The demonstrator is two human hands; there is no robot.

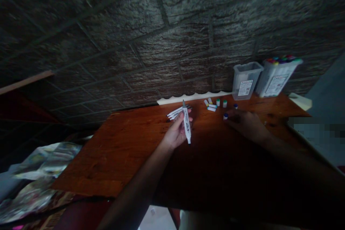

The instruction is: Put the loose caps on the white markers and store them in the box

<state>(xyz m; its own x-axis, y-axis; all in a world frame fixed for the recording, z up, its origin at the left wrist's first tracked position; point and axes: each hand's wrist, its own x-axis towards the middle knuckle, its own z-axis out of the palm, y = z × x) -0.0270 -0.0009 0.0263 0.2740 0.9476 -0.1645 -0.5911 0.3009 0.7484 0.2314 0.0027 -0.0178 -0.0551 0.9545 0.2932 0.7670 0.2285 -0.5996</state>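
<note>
My left hand [176,131] is closed around a white marker [187,125], held upright at a slight tilt. Its dark tip at the top is uncovered. Behind that hand, several white markers [175,112] lie together on the table. My right hand [249,124] has its fingertips on a small white marker cap with a blue top [225,116]. Another blue-topped cap [235,106] stands just beyond those fingers. To their left are two green-topped caps [221,103] standing upright, and several yellow- and blue-banded caps [211,106] lying on their sides.
The wooden table [129,143] meets a dark brick wall [151,43]. A wavy white strip [194,96] runs along the back edge. At the back right stand a clear plastic bin [244,81] and a second bin [277,79] full of coloured markers. Crumpled plastic bags [45,161] lie at left.
</note>
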